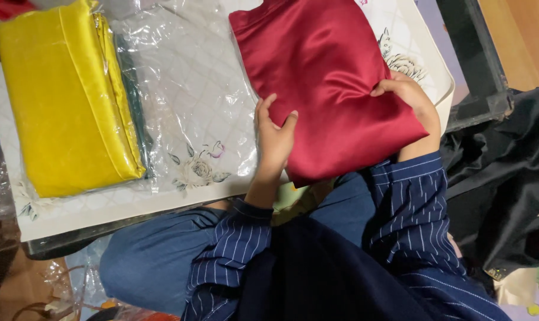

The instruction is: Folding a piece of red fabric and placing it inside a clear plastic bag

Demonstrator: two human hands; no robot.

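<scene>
Broadly, a low table with a white quilted, flower-printed cover (198, 190) fills the upper two thirds of the frame, its near edge running from lower left up toward the right. On it, at upper left, lies a folded yellow satin cloth in a clear plastic bag (67, 101), its long axis running up and down the frame; a sheet of loose clear plastic (186, 65) is spread just beside it in the upper middle. A heap of black cloth (507, 178) sits at the right edge, off the table.

Smaller, at upper centre, is the folded dark red satin cloth (323, 77). It lies tilted, its long axis running from the upper middle of the frame down toward the right, with its lower corner hanging past the table edge over the person's lap.

Both hands grip that lower end. The left hand (275, 139) is on the cloth's lower left edge, thumb on top and fingers curled beneath, pinching the fold. The right hand (412, 101) is on the right edge, fingers closed over the fabric and bunching it slightly. The cloth stretches away from both hands toward the top of the frame; neither hand is clearly nearer.
</scene>
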